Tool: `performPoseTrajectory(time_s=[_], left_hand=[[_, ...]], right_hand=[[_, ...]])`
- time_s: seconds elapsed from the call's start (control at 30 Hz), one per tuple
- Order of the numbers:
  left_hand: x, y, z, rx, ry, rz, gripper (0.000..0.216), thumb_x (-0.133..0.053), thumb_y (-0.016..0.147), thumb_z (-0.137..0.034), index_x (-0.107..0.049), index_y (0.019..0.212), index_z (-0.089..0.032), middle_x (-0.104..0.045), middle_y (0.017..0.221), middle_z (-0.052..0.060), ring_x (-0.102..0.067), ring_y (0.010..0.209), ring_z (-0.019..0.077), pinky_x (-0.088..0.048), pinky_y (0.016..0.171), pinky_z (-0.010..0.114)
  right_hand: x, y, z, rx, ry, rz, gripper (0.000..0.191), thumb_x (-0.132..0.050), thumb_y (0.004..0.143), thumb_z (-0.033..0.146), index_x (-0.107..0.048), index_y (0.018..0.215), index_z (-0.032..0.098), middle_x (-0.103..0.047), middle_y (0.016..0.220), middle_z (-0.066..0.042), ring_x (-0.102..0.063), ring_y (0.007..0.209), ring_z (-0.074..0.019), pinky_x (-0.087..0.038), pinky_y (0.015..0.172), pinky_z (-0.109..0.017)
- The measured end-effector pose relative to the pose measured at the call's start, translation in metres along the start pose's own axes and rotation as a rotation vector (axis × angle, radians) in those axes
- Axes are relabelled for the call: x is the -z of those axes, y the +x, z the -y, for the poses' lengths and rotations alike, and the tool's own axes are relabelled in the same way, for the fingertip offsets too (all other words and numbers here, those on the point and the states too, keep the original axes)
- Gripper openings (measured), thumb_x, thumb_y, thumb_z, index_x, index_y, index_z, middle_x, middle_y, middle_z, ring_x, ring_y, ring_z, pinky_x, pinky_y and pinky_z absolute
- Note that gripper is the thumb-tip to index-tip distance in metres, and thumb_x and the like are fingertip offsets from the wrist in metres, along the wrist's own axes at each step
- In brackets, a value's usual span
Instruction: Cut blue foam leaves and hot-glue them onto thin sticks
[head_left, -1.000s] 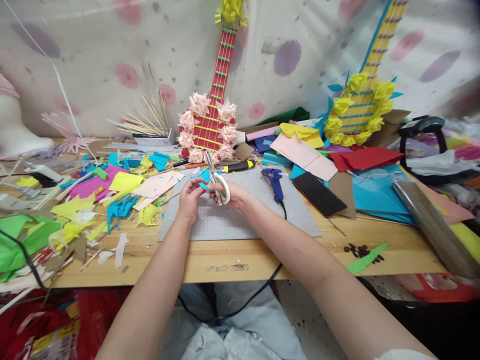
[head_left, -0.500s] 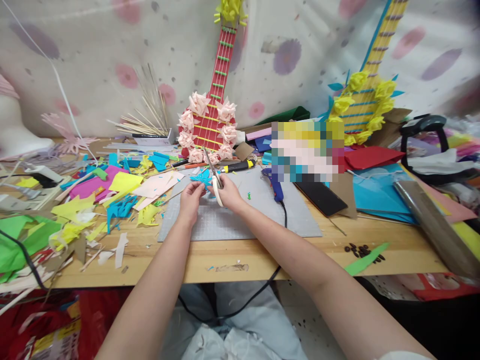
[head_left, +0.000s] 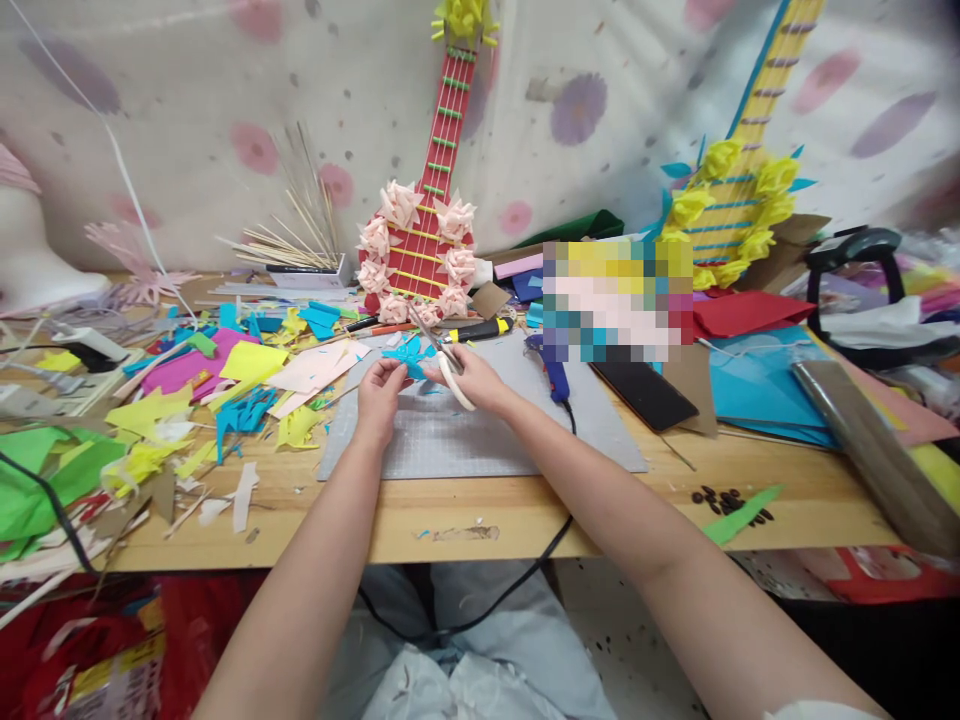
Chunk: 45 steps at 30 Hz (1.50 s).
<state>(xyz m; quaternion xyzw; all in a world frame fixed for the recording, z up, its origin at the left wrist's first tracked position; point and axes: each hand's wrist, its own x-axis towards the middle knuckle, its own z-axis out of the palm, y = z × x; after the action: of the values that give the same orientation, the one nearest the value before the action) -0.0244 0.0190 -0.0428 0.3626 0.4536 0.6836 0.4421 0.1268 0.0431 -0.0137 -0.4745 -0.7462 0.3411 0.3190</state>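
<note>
Over the grey cutting mat [head_left: 480,445], my left hand [head_left: 380,398] pinches a small cut piece of blue paper [head_left: 412,352] between thumb and fingers. My right hand [head_left: 480,382] grips a pair of scissors [head_left: 454,376] with white handles, the blades pointing up and away past the blue paper's right side. Whether the blades touch the paper I cannot tell. Behind both hands a red paper guitar [head_left: 417,250] edged with pale pink paper flowers leans on the backdrop. A yellow and black utility knife [head_left: 480,329] lies beyond the scissors.
A blue glue gun [head_left: 553,370] with a black cord sits on the mat's right, beside a black phone [head_left: 649,388]. Coloured paper scraps [head_left: 247,365] cover the left side. A yellow guitar [head_left: 727,215] stands at the back right, above blue sheets [head_left: 765,390].
My right hand has shifted slightly right, and the white scissor handles have spread and swung rightward. The left hand keeps its pinch on the blue paper. The whole view has moved slightly.
</note>
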Motion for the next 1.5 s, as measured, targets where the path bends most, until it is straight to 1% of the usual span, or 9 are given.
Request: performPoseTrajectory(time_s=[0.17,0.3,0.43,0.63,0.7,0.83,1.03,1.23,1.5], left_hand=[[0.001,0.001,-0.001,0.014,-0.02,0.032,0.026,-0.067,0.055,-0.03,-0.053,0.071,-0.016,-0.054,0.064,-0.004,-0.054,0.058,0.0075,-0.05,0.063,0.026],[0.001,0.002,-0.001,0.022,-0.018,0.02,0.026,-0.067,0.056,-0.03,-0.054,0.074,-0.016,-0.056,0.065,-0.004,-0.055,0.057,0.0073,-0.05,0.06,0.024],[-0.001,-0.001,-0.003,0.055,-0.048,0.025,0.027,-0.067,0.057,-0.03,-0.053,0.075,-0.016,-0.056,0.066,-0.004,-0.055,0.058,0.0077,-0.051,0.06,0.027],[-0.006,-0.007,-0.005,0.127,-0.097,0.04,0.028,-0.069,0.055,-0.028,-0.052,0.074,-0.015,-0.057,0.065,-0.002,-0.055,0.058,0.0084,-0.052,0.056,0.026],[-0.007,-0.008,-0.006,0.138,-0.089,0.027,0.029,-0.069,0.054,-0.028,-0.052,0.073,-0.015,-0.056,0.064,-0.003,-0.054,0.056,0.0082,-0.052,0.053,0.026],[-0.007,-0.009,-0.006,0.125,-0.052,-0.003,0.031,-0.07,0.052,-0.029,-0.052,0.072,-0.015,-0.054,0.062,-0.003,-0.053,0.054,0.0085,-0.053,0.049,0.026],[-0.008,-0.008,-0.005,0.117,-0.031,-0.03,0.03,-0.069,0.052,-0.03,-0.052,0.072,-0.014,-0.053,0.064,-0.002,-0.054,0.055,0.0093,-0.052,0.044,0.024],[-0.008,-0.009,-0.005,0.115,-0.028,-0.032,0.03,-0.068,0.053,-0.029,-0.051,0.073,-0.015,-0.053,0.064,-0.003,-0.053,0.056,0.0085,-0.052,0.046,0.023],[-0.009,-0.009,-0.005,0.116,-0.026,-0.029,0.029,-0.068,0.053,-0.029,-0.051,0.073,-0.015,-0.052,0.065,-0.003,-0.054,0.056,0.0088,-0.052,0.047,0.024]], right_hand=[[0.039,-0.012,-0.005,-0.01,-0.265,0.287,0.046,-0.056,0.063,0.06,-0.048,0.079,0.017,-0.051,0.073,0.001,-0.044,0.066,-0.0116,-0.032,0.058,-0.023],[0.056,-0.015,-0.012,-0.032,-0.295,0.487,0.051,-0.052,0.065,0.065,-0.052,0.079,0.016,-0.054,0.075,-0.001,-0.046,0.064,-0.011,-0.031,0.055,-0.022],[0.057,-0.014,-0.014,-0.068,-0.2,0.63,0.051,-0.048,0.068,0.066,-0.051,0.077,0.016,-0.052,0.065,0.001,-0.044,0.056,-0.0088,-0.032,0.051,-0.021],[0.044,-0.008,-0.011,-0.068,0.123,0.802,0.045,-0.048,0.072,0.061,-0.043,0.073,0.016,-0.045,0.058,0.004,-0.041,0.049,-0.0055,-0.034,0.045,-0.019],[0.041,-0.006,-0.008,-0.067,0.154,0.805,0.044,-0.047,0.074,0.06,-0.043,0.071,0.016,-0.045,0.057,0.004,-0.041,0.048,-0.0052,-0.033,0.043,-0.018],[0.039,-0.004,-0.003,-0.099,0.122,0.784,0.044,-0.046,0.075,0.058,-0.044,0.067,0.016,-0.045,0.055,0.003,-0.041,0.047,-0.0052,-0.032,0.042,-0.017],[0.034,-0.002,-0.001,-0.081,0.145,0.781,0.044,-0.047,0.075,0.057,-0.043,0.065,0.015,-0.046,0.054,0.003,-0.04,0.045,-0.005,-0.033,0.041,-0.018],[0.028,-0.001,-0.001,-0.057,0.112,0.714,0.043,-0.049,0.073,0.058,-0.043,0.067,0.016,-0.044,0.051,0.005,-0.039,0.043,-0.0048,-0.032,0.039,-0.017],[0.028,-0.004,0.003,-0.091,0.109,0.691,0.047,-0.05,0.071,0.061,-0.04,0.061,0.016,-0.041,0.046,0.005,-0.037,0.04,-0.0045,-0.029,0.039,-0.018]])
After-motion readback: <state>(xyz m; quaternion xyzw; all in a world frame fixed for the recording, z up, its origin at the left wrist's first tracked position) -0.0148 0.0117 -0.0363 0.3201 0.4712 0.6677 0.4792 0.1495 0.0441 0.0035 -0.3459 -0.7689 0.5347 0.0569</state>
